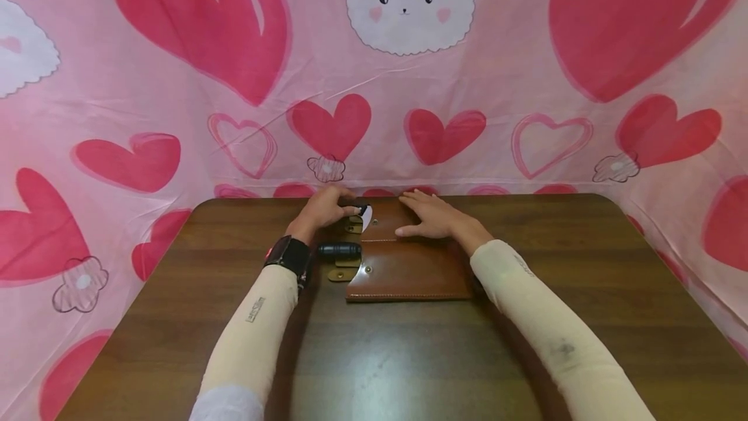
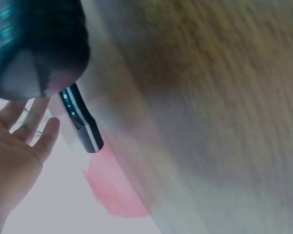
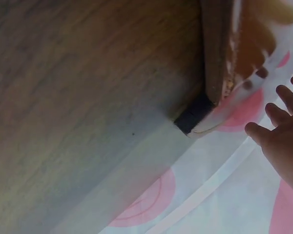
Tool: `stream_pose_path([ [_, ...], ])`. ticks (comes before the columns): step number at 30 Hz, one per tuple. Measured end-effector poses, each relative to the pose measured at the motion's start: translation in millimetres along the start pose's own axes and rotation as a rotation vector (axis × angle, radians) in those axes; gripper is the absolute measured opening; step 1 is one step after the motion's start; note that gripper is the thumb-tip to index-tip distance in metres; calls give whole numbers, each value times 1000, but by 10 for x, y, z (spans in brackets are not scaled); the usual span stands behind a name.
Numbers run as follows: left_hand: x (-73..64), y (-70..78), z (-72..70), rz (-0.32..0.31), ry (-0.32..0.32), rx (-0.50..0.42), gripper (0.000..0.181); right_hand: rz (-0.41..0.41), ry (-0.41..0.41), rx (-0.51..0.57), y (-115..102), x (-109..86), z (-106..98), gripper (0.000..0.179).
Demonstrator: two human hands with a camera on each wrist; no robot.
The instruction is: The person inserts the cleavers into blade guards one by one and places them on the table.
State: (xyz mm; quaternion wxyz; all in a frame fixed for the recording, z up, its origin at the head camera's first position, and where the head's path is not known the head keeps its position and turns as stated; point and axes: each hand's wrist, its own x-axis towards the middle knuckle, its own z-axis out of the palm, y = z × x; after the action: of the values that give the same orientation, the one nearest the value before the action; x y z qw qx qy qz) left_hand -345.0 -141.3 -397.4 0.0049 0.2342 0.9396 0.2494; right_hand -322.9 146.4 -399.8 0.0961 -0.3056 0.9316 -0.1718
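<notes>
Two brown leather sheaths lie one behind the other on the table. The near sheath (image 1: 415,271) has a ribbed black handle (image 1: 340,250) sticking out to the left, and this handle looms large in the left wrist view. From the far sheath (image 1: 386,229) comes a knife with a pale blade (image 1: 366,218); its black riveted handle (image 2: 83,119) shows in the left wrist view. My left hand (image 1: 324,210) is over that handle, fingers loosely extended, thumb close to its blade end. My right hand (image 1: 435,215) spreads its fingers over the far sheath's right part.
The wooden table (image 1: 374,356) reaches back to a pink cloth (image 1: 386,148) with hearts. Strap tabs with brass snaps (image 1: 341,275) stick out left of the sheaths. A black block-like piece (image 3: 195,114) shows beside a brown sheath edge in the right wrist view.
</notes>
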Motion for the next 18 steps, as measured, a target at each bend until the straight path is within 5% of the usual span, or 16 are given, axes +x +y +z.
stream_pose_path([
  [18,-236,197,-94,-35,87,96,35,-15,134,-50,-23,-190,-36,86],
])
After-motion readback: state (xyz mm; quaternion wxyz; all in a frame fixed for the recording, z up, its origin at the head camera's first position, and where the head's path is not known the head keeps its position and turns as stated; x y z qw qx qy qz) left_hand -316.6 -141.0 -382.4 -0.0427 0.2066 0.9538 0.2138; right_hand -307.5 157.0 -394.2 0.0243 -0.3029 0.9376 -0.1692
